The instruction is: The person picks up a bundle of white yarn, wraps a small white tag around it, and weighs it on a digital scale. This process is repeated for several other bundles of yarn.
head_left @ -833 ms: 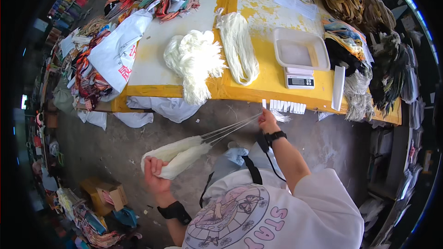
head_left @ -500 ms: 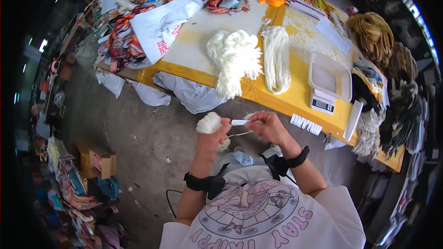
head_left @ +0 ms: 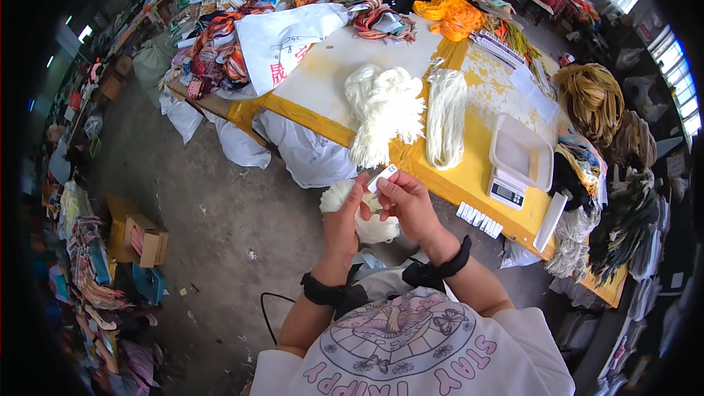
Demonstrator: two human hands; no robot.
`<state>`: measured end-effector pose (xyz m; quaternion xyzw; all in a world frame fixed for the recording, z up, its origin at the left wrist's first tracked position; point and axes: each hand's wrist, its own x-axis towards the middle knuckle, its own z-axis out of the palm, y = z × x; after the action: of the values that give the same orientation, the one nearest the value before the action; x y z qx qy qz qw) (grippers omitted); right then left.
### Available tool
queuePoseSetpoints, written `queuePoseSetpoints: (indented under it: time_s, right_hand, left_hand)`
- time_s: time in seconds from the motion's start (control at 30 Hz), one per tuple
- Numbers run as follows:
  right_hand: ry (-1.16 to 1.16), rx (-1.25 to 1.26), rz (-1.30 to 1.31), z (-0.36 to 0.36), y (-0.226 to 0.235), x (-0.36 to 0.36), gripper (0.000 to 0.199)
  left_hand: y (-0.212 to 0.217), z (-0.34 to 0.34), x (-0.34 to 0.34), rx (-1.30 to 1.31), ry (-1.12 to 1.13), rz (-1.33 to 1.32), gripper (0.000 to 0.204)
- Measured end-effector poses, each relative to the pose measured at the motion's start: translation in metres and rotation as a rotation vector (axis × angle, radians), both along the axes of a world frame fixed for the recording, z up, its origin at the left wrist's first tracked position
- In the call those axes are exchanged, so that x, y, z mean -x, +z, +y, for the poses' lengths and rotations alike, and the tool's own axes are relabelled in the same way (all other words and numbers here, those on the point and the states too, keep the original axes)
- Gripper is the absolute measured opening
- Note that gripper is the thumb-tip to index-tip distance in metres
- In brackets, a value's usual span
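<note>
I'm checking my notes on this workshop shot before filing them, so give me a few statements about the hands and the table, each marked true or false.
1. The left hand holds a bundle of white yarn. True.
2. The right hand pinches a small white tag at its fingertips. True.
3. The digital scale lies on the floor. False: it sits on the yellow table, near the front edge.
4. The yarn piles at the middle of the table are black. False: they are white.
5. Both wrists carry black bands. True.
6. The two hands are spread far apart. False: they meet close together in front of the chest.
</note>
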<state>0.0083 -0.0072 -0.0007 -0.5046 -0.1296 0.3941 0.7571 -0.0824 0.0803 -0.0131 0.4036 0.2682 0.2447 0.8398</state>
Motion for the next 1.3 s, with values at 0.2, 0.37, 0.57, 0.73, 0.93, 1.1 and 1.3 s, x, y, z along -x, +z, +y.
queuePoseSetpoints:
  time_s: [0.2, 0.37, 0.57, 0.73, 0.93, 1.1, 1.3]
  right_hand:
    - [0.515, 0.033, 0.171, -0.011, 0.034, -0.021, 0.018]
    - [0.752, 0.396, -0.269, -0.026, 0.050, -0.032, 0.016]
    - [0.366, 0.404, -1.181, -0.028, 0.040, -0.015, 0.013]
    - [0.182, 0.439, -0.998, -0.027, 0.031, 0.002, 0.012]
    - [0.161, 0.311, -1.046, -0.031, 0.032, 0.003, 0.013]
    - [0.076, 0.348, -1.304, -0.033, 0.026, -0.001, 0.009]
    - [0.258, 0.343, -1.225, -0.031, 0.030, -0.010, 0.016]
  left_hand:
    - [0.018, 0.024, 0.008, -0.151, -0.404, -0.081, 0.033]
    - [0.035, 0.027, 0.011, -0.412, -0.652, 0.029, 0.014]
    - [0.023, 0.012, 0.011, -0.497, -0.450, 0.114, 0.013]
    - [0.016, 0.011, 0.010, -0.382, -0.402, 0.147, 0.012]
    - [0.013, 0.011, 0.012, -0.326, -0.333, 0.179, 0.009]
    - [0.004, 0.008, 0.011, -0.790, -0.166, 0.104, 0.014]
    - [0.013, 0.010, 0.013, -0.398, -0.265, 0.141, 0.007]
